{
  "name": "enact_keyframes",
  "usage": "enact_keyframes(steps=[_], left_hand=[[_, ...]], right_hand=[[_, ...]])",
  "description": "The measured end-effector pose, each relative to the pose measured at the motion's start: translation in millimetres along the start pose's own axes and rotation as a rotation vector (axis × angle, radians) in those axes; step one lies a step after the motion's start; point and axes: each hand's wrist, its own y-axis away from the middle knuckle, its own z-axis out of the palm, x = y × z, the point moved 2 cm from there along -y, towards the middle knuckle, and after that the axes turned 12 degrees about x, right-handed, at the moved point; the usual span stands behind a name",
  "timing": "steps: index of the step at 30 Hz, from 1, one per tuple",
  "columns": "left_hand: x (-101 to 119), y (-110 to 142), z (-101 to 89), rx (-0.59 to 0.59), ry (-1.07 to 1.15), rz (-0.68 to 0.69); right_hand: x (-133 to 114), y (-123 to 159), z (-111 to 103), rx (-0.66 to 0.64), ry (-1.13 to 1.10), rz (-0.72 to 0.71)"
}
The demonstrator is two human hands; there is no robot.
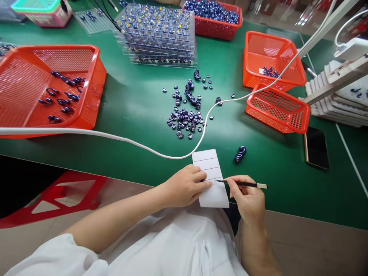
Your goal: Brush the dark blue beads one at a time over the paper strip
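Green tabletop (132, 119) spreads across my view, with an orange basket (99, 90) holding dark, shiny rings (63, 102) at the left. Next, the left hand (185, 186) lies with bent fingers over a white card (214, 197); I can't tell whether it grips or just presses. Narrow and upright in my view, the card sits at the table's near edge, plain white, crossed by thin dark lines, its lower part blank. Small glossy beads (185, 120) lie loose beyond it. At its right, the right hand (250, 199) pinches a slim black tool (248, 184) with a pale end, the tip at the card. Farther right, I see a dark phone (316, 148).
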Motion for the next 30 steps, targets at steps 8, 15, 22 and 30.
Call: enact_keyframes(steps=[8, 15, 22, 30], left_hand=[[0.9, -1.7, -2.5, 0.004, 0.008, -0.005], [0.7, -0.3, -1.7, 0.024, 0.021, -0.011], [0.2, -0.2, 0.6, 0.096, 0.028, 0.022], [-0.2, -0.3, 0.5, 0.14, 0.057, 0.014]], right_hand=[[1.3, 0.4, -1.3, 0.047, -0.1, 0.026], [-3.0, 0.9, -2.0, 0.042, -0.094, 0.048], [-1.1, 0.6, -0.1, 0.008, -0.012, 0.049], [5.7, 0.6, -1.7, 0.127, -0.247, 0.02]])
